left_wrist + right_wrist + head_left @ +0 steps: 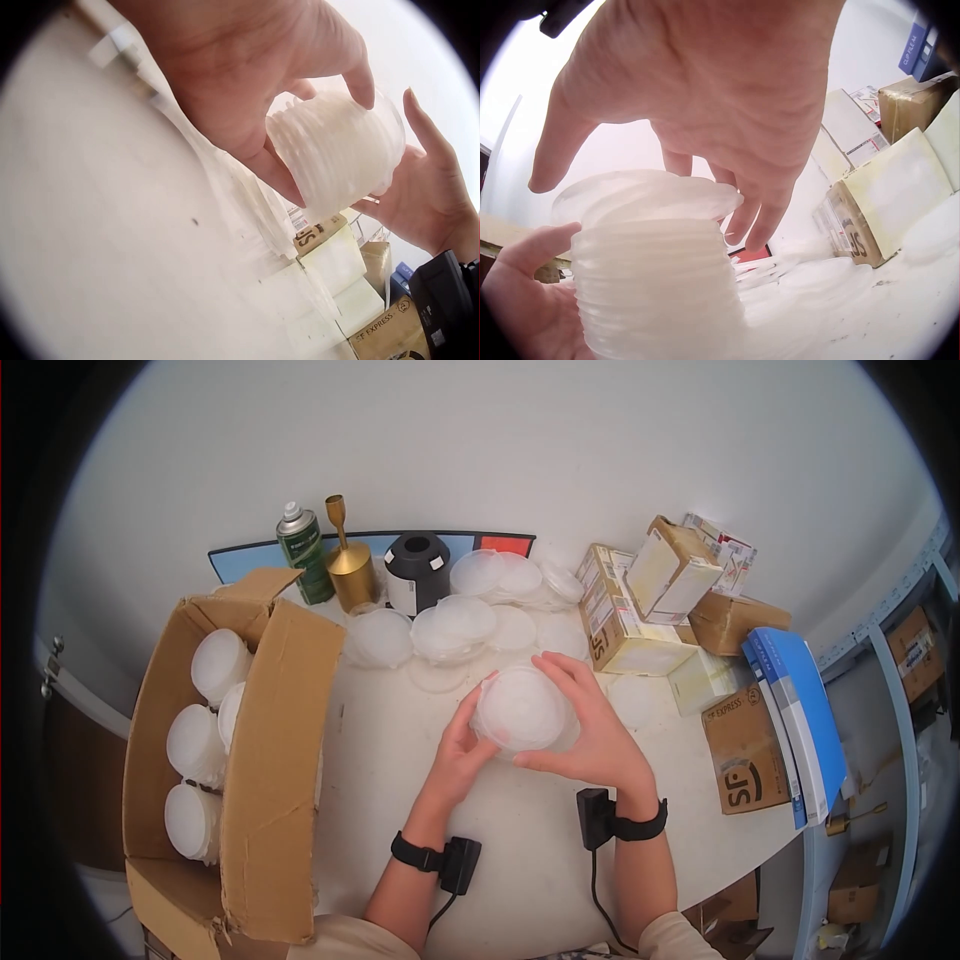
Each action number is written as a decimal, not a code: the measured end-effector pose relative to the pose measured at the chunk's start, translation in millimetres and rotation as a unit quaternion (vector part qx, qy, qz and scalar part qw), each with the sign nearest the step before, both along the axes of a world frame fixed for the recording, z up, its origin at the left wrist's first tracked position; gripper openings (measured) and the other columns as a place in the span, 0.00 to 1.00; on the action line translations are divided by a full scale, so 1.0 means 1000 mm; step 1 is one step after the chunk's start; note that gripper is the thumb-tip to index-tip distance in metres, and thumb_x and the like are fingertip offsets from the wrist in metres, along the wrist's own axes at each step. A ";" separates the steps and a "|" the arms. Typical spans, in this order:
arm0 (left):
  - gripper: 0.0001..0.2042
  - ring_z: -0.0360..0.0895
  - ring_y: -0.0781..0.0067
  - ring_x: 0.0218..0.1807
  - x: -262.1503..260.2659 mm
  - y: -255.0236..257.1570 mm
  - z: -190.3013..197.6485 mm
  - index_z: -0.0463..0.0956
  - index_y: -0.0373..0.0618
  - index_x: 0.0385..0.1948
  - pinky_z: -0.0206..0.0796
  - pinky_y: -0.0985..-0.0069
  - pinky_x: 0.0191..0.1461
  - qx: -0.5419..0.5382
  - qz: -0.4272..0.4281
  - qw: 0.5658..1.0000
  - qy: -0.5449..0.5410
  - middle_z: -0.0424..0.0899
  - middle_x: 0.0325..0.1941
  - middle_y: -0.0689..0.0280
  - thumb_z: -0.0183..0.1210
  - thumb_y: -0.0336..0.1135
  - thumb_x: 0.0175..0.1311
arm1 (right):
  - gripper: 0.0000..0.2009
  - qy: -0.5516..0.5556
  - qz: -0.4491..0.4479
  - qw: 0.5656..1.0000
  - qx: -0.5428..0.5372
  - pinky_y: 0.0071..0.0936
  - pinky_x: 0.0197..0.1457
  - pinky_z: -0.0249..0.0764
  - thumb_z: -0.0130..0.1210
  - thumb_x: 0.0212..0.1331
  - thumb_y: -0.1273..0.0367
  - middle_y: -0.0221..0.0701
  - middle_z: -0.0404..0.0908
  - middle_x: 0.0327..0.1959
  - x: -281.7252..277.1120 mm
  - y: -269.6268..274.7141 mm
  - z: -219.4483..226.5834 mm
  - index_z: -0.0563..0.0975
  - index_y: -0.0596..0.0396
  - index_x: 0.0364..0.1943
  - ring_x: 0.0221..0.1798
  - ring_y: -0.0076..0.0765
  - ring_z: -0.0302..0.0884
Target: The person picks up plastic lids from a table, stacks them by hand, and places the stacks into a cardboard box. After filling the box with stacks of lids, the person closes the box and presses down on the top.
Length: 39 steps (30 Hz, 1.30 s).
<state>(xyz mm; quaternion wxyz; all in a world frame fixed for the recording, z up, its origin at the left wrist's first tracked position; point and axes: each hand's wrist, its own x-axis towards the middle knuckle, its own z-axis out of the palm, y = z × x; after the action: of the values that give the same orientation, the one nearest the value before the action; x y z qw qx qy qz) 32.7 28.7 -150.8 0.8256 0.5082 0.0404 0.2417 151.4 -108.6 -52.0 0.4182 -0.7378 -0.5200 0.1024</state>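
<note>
A stack of translucent plastic lids [521, 708] is held over the middle of the table. My left hand [462, 745] grips it, with the thumb and fingers curled round its side. In the left wrist view the ribbed edges of the stack [337, 150] show between the thumb and fingers. My right hand [590, 732] is spread around the other end, its thumb apart from the lids and its fingertips right at their rim. In the right wrist view the uppermost lids [645, 196] sit tilted and shifted on the stack.
Loose lids [455, 628] lie in piles behind the hands. At left stands an open cardboard box [280, 780] with more lid stacks [195, 745]. A spray can [305, 555], gold candlestick [350, 570] and black-and-white object [417, 570] stand behind. Small boxes [640, 610] and blue folders [800, 710] are at right.
</note>
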 end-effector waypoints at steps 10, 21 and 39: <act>0.35 0.55 0.66 0.74 -0.002 -0.001 0.007 0.55 0.38 0.70 0.44 0.67 0.76 0.031 0.010 0.999 -0.019 0.61 0.72 0.58 0.60 0.26 0.59 | 0.44 0.036 -0.032 0.999 -0.008 0.37 0.66 0.65 0.75 0.38 0.61 0.41 0.71 0.61 0.000 0.003 0.004 0.67 0.60 0.64 0.64 0.43 0.69; 0.35 0.55 0.68 0.73 -0.001 -0.003 0.004 0.54 0.37 0.70 0.46 0.69 0.75 0.045 0.027 0.998 -0.026 0.60 0.72 0.58 0.60 0.24 0.61 | 0.43 -0.010 0.003 1.000 0.017 0.36 0.66 0.65 0.72 0.40 0.63 0.43 0.69 0.62 -0.001 0.004 0.003 0.66 0.60 0.65 0.63 0.45 0.69; 0.46 0.61 0.65 0.70 0.002 -0.005 0.003 0.51 0.41 0.70 0.57 0.65 0.71 0.034 0.019 0.999 -0.011 0.61 0.69 0.59 0.72 0.24 0.48 | 0.41 -0.025 0.017 0.999 0.021 0.38 0.64 0.68 0.73 0.42 0.63 0.44 0.70 0.62 0.001 0.004 0.000 0.68 0.60 0.64 0.62 0.49 0.71</act>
<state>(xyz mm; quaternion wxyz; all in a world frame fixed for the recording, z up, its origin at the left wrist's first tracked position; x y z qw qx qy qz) 34.4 23.2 -147.7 0.8034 0.5324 0.0329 0.2645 152.4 -104.3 -51.6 0.4181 -0.7223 -0.5450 0.0801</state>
